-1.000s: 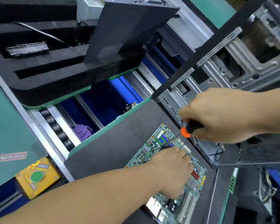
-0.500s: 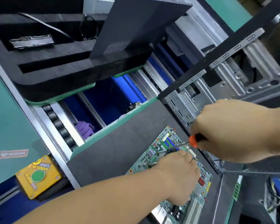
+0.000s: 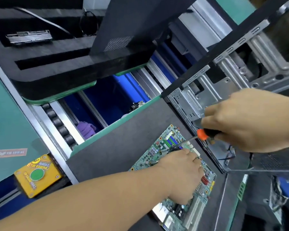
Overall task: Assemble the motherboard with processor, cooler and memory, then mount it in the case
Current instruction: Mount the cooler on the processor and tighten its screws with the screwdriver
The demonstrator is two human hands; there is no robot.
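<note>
Head view shows the right hand (image 3: 250,120) wrapped around the black handle of a screwdriver (image 3: 203,134), its orange collar poking out below the fingers and the thin shaft slanting down and left toward the board. That low angle probably lets the tip reach a fastener that the other hand is partly covering. The left hand (image 3: 182,174) lies knuckles-up on the motherboard (image 3: 158,150), fingers curled over something near its middle; what it grips is hidden, and I cannot tell whether it pinches a part or only presses down. It looks placed to steady whatever the tip is working on, most likely the cooler or its bracket, so this seems to be the cooler-fastening step.

The motherboard rests flat on a dark mat (image 3: 123,144) on the worktop, giving a firm, non-slip base for pushing with the tool. Just beside it to the right the open metal case (image 3: 207,90) lies on its side, close at hand for mounting later. Farther left, a yellow button box (image 3: 37,175) sits at the conveyor's edge, well apart from the work.
</note>
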